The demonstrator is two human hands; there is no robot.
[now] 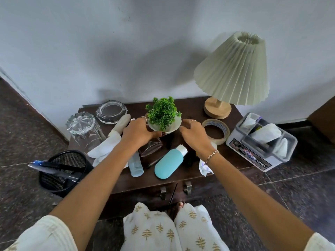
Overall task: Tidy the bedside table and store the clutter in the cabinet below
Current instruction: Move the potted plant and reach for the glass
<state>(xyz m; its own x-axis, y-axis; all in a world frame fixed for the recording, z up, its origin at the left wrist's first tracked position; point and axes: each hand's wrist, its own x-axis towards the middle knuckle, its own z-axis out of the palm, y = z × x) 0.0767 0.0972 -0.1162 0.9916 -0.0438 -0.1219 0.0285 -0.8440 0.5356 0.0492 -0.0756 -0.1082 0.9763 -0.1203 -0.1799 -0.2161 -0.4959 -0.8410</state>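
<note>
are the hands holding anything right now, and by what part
The left hand holds the small potted plant by the left rim of its white pot. The right hand hovers open beside the pot, holding nothing.

The left hand [138, 132] hides the near left rim of the pot [164, 125] and part of a clear glass bottle [151, 146]. The right hand [194, 135] covers part of the tape roll [216, 131]. The print on the crumpled wrapper [204, 166] at the tabletop's front edge is too small to read. The pens [52, 169] are blurred.

Both arms outstretched, left hand [138, 132] curled, gripping, right hand [194, 133] loosely curled
</note>
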